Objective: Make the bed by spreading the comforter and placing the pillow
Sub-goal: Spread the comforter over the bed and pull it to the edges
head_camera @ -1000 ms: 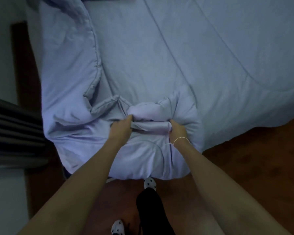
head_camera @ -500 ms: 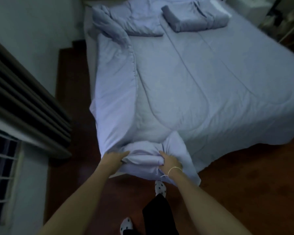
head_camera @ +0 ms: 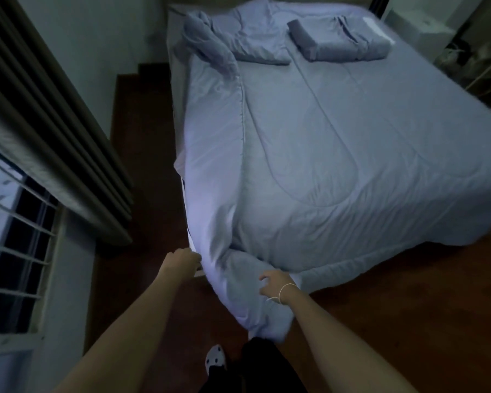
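Blue comforter (head_camera: 309, 154) corner just dropped: your right hand (head_camera: 275, 285) opened, left hand (head_camera: 182, 260) still grips its edge; pillows remain.

A bed (head_camera: 179, 89) stands on a dark wooden floor (head_camera: 408, 321), covered by a pale blue comforter (head_camera: 352, 154) whose near corner hangs off the foot toward the floor. Two pillows (head_camera: 255, 43) (head_camera: 343, 42) lie side by side at the head, on the comforter.
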Available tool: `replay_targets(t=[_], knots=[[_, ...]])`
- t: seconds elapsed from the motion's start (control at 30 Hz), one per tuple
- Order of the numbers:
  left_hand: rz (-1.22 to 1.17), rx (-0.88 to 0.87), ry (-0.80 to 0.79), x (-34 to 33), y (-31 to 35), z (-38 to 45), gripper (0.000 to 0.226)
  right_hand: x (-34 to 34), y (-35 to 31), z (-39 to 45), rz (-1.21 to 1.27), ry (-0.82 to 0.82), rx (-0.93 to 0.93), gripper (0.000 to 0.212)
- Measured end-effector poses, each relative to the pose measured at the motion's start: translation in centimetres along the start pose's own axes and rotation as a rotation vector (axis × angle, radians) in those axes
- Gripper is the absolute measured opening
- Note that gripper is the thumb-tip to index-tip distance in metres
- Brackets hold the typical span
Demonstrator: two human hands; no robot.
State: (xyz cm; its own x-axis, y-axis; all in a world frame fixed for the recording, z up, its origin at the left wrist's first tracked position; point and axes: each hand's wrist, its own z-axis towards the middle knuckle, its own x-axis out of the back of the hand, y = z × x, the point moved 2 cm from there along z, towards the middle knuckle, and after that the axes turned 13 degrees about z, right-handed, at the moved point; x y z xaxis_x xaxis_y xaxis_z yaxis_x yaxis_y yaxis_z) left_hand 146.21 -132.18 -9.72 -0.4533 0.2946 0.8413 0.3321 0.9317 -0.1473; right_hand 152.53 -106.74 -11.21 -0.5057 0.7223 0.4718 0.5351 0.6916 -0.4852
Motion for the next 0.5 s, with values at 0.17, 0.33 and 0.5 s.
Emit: replay_targets(t=[0.17,0.33,0.5], knots=[[-0.048,0.017,0.024,2.2,-1.0,0.6,0.038,1.6,-1.5,-0.1,0.019,0.054,0.077,0.038],[-0.023,-0.035,0.176,7.1,-0.8,1.4,0.042,5.3,-4.6,0.2,0.058,0.132,0.171,0.044],[-0.035,-0.027,0.383,11.1,-2.2,2.4,0.045,8.0,-9.8,1.9,0.044,0.217,0.283,0.050]])
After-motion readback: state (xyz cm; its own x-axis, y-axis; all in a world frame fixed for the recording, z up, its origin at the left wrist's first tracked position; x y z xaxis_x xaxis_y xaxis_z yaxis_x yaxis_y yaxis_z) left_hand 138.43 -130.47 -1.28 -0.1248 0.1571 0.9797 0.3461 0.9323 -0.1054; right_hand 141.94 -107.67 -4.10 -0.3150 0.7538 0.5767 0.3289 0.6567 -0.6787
